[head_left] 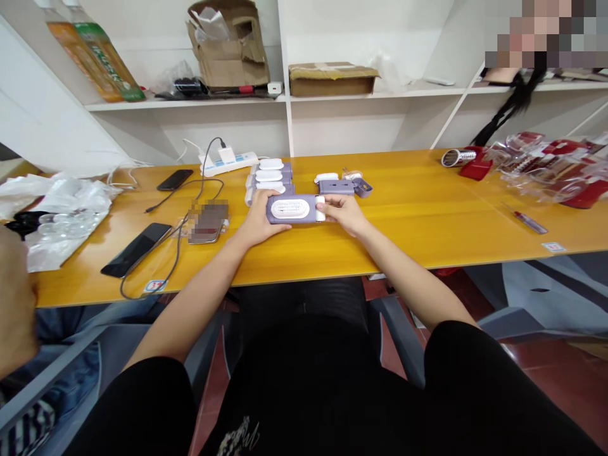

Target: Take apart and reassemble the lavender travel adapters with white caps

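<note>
An oblong purple device (291,209) with a white, ridged oval panel is held just above the table in front of me. My left hand (258,218) is wrapped round its left end, thumb along the lower edge. At the right end, my right hand (346,214) pinches a white end piece (320,208) between thumb and fingers. Behind my left hand lie several similar purple units with white oval tops (270,175). Beyond my right hand is a purple part (336,187), with a small open compartment (363,186) at its right and a white piece beside it.
Phones (136,249), a grey cable (178,247) and a power strip (229,164) lie left on the wooden table (413,221). Clear and red plastic parts (541,168) crowd the right, near a screwdriver-like tool (531,221). Another person's arm (16,304) is at far left.
</note>
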Demonstrator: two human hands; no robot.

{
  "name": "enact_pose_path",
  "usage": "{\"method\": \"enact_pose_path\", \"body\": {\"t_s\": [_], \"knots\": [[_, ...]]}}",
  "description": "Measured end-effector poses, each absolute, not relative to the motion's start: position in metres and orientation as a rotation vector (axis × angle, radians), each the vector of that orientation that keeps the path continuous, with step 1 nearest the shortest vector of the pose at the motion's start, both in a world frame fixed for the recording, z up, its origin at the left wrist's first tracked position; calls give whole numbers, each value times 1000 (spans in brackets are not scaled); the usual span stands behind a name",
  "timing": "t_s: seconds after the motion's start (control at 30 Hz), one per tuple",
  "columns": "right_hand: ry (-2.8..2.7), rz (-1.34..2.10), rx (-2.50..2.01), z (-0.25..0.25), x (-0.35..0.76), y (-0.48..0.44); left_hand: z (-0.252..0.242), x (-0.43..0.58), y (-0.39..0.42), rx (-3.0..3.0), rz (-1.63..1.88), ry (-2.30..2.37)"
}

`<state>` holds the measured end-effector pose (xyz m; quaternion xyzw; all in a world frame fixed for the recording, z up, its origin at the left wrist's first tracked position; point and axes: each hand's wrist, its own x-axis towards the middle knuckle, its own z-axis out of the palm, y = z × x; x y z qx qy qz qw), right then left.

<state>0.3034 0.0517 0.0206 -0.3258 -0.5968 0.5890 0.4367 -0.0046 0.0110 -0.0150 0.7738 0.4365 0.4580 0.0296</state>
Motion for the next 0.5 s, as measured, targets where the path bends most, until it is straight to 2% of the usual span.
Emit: {"method": "enact_pose_path", "body": {"t_s": [0.3, 0.5], "knots": [[-1475, 1385, -831, 21, 302, 53, -15, -4, 11, 2363, 1404, 1333], [-1464, 1463, -832, 22, 302, 52, -16, -1, 10, 2332, 1395, 1371]]}}
